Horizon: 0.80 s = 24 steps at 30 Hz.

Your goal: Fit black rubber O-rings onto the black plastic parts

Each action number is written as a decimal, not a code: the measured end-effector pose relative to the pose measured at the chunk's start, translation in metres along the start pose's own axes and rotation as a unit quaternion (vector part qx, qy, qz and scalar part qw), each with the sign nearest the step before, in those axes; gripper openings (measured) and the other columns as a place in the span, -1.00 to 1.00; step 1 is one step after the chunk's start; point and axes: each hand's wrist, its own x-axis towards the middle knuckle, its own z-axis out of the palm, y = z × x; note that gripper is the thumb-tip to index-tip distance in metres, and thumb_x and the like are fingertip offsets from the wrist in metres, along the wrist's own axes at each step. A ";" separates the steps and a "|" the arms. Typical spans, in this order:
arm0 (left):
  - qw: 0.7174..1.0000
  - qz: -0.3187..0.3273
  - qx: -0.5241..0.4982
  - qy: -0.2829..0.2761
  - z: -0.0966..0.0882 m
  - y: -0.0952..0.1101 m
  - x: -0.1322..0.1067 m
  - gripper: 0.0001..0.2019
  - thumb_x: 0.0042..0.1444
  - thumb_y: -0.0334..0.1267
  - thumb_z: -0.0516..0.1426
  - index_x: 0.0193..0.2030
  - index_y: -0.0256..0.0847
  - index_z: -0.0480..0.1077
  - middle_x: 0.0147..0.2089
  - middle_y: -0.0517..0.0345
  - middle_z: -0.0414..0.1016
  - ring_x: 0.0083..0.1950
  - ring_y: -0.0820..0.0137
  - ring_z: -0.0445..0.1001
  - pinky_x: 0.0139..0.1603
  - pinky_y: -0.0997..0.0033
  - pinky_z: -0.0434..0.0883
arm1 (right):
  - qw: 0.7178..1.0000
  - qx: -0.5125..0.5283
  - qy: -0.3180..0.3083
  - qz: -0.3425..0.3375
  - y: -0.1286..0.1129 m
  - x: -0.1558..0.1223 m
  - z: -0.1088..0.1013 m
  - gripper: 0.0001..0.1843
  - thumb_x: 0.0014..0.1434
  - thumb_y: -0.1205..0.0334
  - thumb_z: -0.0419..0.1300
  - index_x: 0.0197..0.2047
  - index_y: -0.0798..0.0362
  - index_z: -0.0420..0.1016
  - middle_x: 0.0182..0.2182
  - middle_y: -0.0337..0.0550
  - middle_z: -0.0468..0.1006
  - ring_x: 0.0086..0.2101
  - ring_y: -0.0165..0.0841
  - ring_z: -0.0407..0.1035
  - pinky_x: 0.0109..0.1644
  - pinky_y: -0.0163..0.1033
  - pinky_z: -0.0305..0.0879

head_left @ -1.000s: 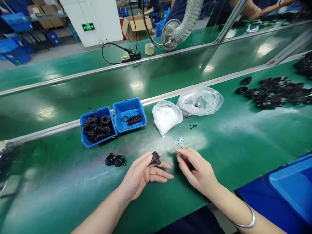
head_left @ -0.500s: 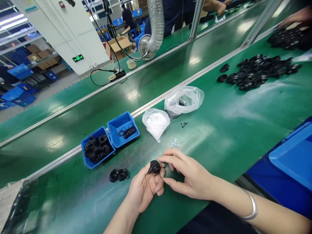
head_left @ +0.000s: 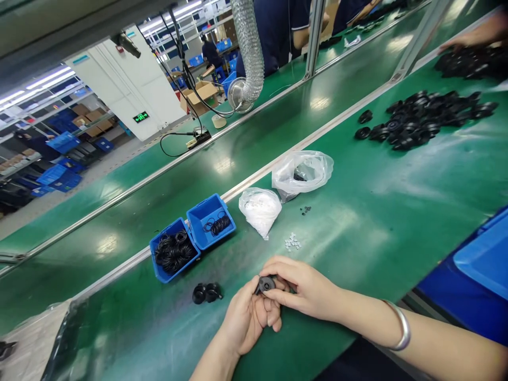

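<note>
Between my two hands is a small round black plastic part (head_left: pixel 266 284) with a ringed, hollow centre facing up. My left hand (head_left: pixel 252 317) grips it from the left between thumb and curled fingers. From the right, the thumb and fingers of my right hand (head_left: pixel 299 286) close around its edge; a silver bangle is on that wrist. To the left, two similar black parts (head_left: pixel 207 292) lie side by side on the green table (head_left: pixel 166 328). Beyond my hands are a small scatter of white bits (head_left: pixel 292 242) and several tiny black pieces (head_left: pixel 305 210).
Two blue bins (head_left: pixel 212 222) hold black rings. Behind the white bits stand a bag of white pieces (head_left: pixel 261 210) and an open clear bag (head_left: pixel 304 174). A pile of black parts (head_left: pixel 424 119) lies far right, near another person's hand (head_left: pixel 476 34). A blue tray (head_left: pixel 484 259) sits at right.
My right hand has closed in from beside the black part onto it. The part's face is turned differently, showing its hollow ring. The camera view has shifted.
</note>
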 end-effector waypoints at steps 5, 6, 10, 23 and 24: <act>1.000 0.020 0.011 0.012 -0.002 -0.002 -0.002 -0.60 0.29 -0.07 0.02 -0.22 -0.44 0.46 -0.47 0.09 0.39 -0.61 0.54 0.25 -0.54 0.43 0.35 | 0.999 0.006 -0.042 -0.002 0.005 -0.002 0.002 -0.54 0.19 0.29 0.24 0.15 0.03 0.31 -0.08 -0.07 0.42 -0.31 -0.45 0.36 -0.24 -0.35 0.38; 1.000 0.022 0.015 0.011 -0.002 -0.002 -0.002 -0.60 0.29 -0.07 0.03 -0.21 -0.44 0.46 -0.45 0.09 0.40 -0.61 0.54 0.25 -0.53 0.43 0.36 | 0.999 0.005 -0.047 -0.001 0.005 -0.002 0.002 -0.52 0.19 0.29 0.24 0.17 0.03 0.29 -0.06 -0.07 0.41 -0.31 -0.45 0.35 -0.23 -0.34 0.38; 0.999 0.027 0.023 -0.002 -0.002 -0.003 -0.003 -0.59 0.27 -0.05 0.07 -0.21 -0.45 0.47 -0.45 0.10 0.39 -0.60 0.55 0.27 -0.52 0.42 0.36 | 0.998 0.012 -0.063 0.006 0.003 -0.001 0.002 -0.53 0.16 0.32 0.23 0.13 0.01 0.29 -0.07 -0.11 0.39 -0.36 -0.48 0.32 -0.27 -0.36 0.35; 0.998 0.044 0.043 -0.009 -0.004 -0.003 -0.005 -0.55 0.26 0.02 0.07 -0.25 -0.45 0.47 -0.49 0.05 0.46 -0.61 0.50 0.32 -0.53 0.42 0.34 | 0.999 -0.009 -0.043 -0.003 0.000 0.002 0.012 -0.57 0.01 0.38 0.27 -0.03 0.04 0.30 -0.12 -0.16 0.38 -0.45 -0.53 0.27 -0.38 -0.39 0.28; 0.998 0.048 0.042 -0.009 -0.004 -0.003 -0.005 -0.54 0.25 0.02 0.08 -0.25 -0.45 0.47 -0.50 0.06 0.46 -0.62 0.51 0.32 -0.54 0.43 0.34 | 0.999 -0.012 -0.040 -0.002 0.001 0.002 0.013 -0.58 0.03 0.38 0.27 -0.03 0.04 0.31 -0.12 -0.16 0.38 -0.45 -0.54 0.27 -0.40 -0.39 0.27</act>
